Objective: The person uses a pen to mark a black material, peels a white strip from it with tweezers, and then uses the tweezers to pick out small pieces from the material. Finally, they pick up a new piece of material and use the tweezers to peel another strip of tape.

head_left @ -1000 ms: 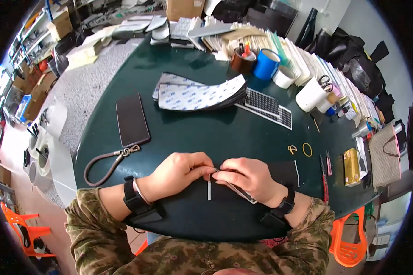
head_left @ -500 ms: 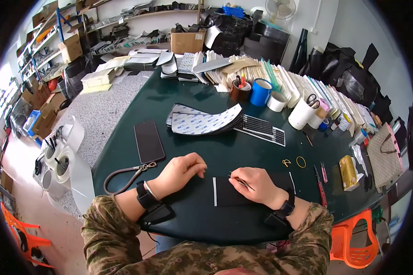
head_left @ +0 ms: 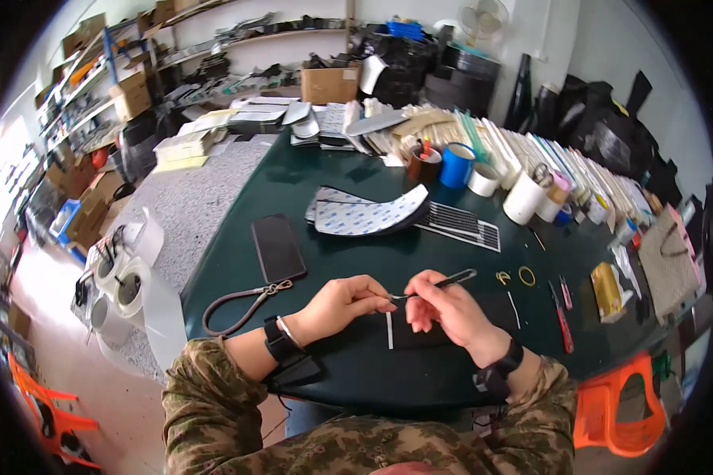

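The right hand is closed around a slim dark tool, held like a pen, with its thin tip pointing left toward the left hand. The fingers of the left hand are pinched together right at that tip; whatever they nip there is too small to make out, possibly a fine thread or sliver. Both hands hover just above the near edge of the dark green desk.

Directly below them lies a flat black piece with a narrow white strip along its left side. Left of the left hand, a brown loop strap with a metal clasp lies on the desk, its clasp end just beside a black phone. Beyond the hands sits a stack of curved grey sheets and a striped black panel. To the right are two small yellow rings, and farther back a blue tape roll near a white cup.
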`<state>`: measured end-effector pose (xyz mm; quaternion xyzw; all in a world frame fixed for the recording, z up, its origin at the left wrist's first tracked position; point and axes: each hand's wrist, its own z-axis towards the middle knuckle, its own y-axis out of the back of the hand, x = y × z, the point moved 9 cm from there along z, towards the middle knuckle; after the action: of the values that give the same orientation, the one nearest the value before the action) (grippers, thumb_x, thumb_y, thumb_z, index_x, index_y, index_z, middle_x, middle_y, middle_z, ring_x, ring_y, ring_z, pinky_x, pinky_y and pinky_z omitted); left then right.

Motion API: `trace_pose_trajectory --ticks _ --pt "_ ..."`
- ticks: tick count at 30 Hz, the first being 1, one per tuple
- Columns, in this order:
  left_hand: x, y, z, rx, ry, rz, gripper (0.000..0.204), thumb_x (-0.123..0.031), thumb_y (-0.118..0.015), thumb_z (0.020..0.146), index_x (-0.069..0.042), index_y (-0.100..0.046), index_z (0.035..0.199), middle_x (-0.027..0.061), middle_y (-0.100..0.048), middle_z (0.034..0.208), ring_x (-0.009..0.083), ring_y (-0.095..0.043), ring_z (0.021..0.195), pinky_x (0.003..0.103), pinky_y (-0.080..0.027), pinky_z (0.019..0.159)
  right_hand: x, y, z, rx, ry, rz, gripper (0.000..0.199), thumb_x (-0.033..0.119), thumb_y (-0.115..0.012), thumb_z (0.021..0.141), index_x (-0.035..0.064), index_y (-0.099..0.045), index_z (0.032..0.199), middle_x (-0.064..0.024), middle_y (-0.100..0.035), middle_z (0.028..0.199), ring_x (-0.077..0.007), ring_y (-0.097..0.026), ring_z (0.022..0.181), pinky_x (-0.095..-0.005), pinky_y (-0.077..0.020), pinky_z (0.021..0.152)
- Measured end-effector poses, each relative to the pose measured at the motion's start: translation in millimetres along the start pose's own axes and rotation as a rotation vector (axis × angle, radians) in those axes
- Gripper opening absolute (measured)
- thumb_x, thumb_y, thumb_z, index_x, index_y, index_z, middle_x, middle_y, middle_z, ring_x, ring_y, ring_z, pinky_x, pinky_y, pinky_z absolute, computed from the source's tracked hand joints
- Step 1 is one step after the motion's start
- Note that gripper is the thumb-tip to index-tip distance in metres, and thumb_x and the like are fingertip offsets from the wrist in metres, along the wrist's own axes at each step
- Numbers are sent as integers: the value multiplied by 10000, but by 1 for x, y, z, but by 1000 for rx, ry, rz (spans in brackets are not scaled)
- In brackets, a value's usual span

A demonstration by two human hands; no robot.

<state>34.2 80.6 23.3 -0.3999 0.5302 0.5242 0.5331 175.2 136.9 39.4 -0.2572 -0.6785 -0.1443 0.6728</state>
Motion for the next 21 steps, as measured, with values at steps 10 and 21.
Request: trace_pose_trajectory --ticks 10,21 --pt "4 -7 -2 18 38 65 120 -54 -627 1010 31 -628 1095 87 -738 1038 124 -690 994 257 -549 837 -31 -4 5 -9 21 24 305 359 -453 1101 70 -553 1084 -62 -666 791 -123 -641 667 -223 -470 589" --pt "12 -2 -8 1 113 178 85 -44 -623 1010 31 -627 1049 61 -724 967 104 -672 889 243 -532 800 -49 -10 13 52 -72 227 329 378 -481 1085 62 -566 1052 -69 -678 776 -136 -644 629 -235 -468 549"
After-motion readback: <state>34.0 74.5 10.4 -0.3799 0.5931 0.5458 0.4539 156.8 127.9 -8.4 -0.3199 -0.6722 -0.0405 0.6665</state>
